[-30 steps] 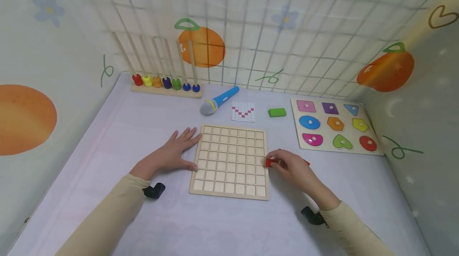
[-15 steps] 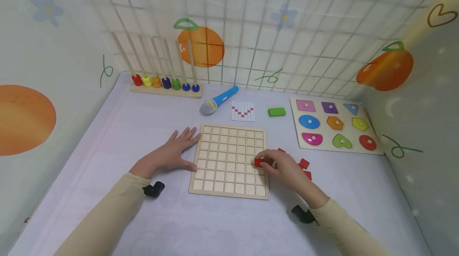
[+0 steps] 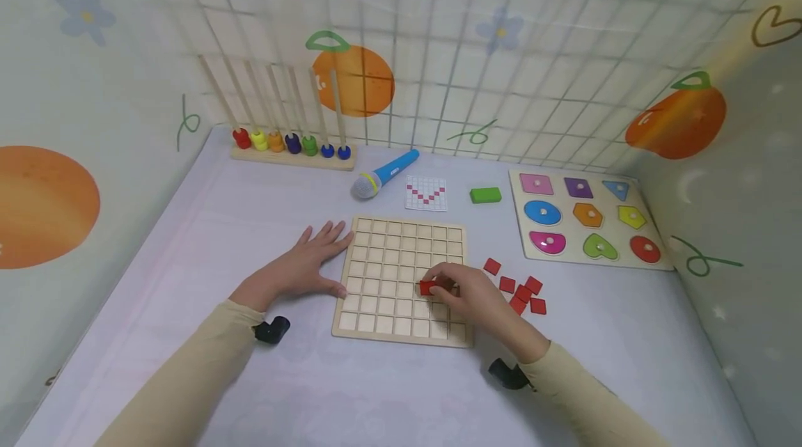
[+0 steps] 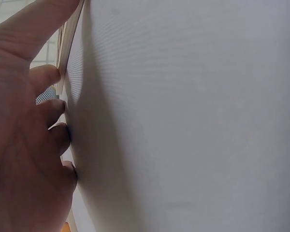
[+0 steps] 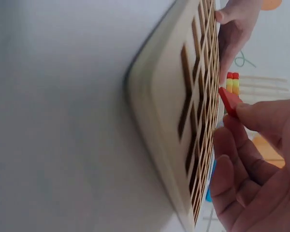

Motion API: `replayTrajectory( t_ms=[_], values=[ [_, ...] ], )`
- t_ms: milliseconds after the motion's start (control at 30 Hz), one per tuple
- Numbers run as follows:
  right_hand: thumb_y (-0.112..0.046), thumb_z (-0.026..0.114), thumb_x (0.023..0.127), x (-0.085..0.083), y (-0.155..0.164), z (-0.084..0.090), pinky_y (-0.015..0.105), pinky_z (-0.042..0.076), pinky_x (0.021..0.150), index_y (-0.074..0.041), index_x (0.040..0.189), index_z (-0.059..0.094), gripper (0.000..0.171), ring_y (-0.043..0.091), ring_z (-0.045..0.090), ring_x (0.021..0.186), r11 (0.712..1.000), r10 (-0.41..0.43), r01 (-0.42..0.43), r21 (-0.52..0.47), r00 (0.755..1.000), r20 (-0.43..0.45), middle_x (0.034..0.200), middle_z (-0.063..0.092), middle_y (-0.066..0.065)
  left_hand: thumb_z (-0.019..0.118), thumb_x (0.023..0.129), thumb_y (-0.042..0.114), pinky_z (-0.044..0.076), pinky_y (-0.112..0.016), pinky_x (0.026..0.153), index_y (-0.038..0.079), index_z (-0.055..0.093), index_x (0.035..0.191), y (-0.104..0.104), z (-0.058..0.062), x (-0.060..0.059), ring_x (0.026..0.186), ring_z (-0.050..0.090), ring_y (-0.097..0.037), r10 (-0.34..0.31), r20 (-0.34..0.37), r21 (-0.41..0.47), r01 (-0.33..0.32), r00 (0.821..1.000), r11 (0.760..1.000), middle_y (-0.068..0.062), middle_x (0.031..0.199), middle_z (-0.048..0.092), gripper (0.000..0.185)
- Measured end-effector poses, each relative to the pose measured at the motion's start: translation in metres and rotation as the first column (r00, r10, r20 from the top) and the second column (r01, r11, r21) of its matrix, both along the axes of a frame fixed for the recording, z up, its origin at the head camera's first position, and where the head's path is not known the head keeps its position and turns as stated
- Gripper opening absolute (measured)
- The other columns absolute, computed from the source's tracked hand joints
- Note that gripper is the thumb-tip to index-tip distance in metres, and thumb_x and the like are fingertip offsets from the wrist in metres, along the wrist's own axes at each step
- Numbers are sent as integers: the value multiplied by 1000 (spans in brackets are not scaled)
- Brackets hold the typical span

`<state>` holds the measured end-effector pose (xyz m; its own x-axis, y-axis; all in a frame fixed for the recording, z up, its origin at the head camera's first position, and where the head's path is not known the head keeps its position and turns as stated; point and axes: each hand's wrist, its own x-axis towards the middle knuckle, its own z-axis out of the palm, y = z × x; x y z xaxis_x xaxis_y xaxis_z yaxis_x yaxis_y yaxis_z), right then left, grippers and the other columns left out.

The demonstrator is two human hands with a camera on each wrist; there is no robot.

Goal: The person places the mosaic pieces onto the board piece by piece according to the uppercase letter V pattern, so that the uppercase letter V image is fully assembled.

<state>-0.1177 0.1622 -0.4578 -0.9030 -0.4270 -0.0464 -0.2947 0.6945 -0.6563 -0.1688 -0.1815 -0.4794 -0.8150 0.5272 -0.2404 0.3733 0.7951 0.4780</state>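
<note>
The red tile (image 3: 428, 287), pinched in your right hand (image 3: 466, 297), now hovers further in over the grid board (image 3: 401, 238), nearing a cell, while your left hand (image 3: 301, 267) stays flat and open at its edge.

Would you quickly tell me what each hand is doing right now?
Left hand: open, flat against the wooden grid board's left edge.
Right hand: pinching a red square tile over the board.

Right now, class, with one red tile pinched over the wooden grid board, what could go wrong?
1. The right hand pinches the red tile only at its fingertips; it may slip or land askew across cells.
2. The left hand only rests against the grid board edge, so the board may slide.
3. The right sleeve might scatter the loose red tiles.
</note>
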Motion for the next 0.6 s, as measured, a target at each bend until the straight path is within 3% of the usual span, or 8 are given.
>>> replayTrajectory(
  t_ms=[367,600],
  values=[
    [-20,77,93,9,-19,-6,24,56,72,-28,111,72,20,6,60,80,996,78,-77,-38,997,29,94,66,-19,78,75,66,-7,-55,124,16,19,164,-1,-1,0,157,-4,-32,-2,-6,0,2,1000,1000,-10,171,3,118],
    [-22,76,94,12,-26,-10,24,56,76,-26,108,72,16,3,60,82,993,115,-115,-10,993,13,92,66,-20,79,75,65,-8,-55,124,16,19,164,0,1,1,156,-4,-33,2,2,2,-2,1000,1000,-10,171,2,117]
  ],
)
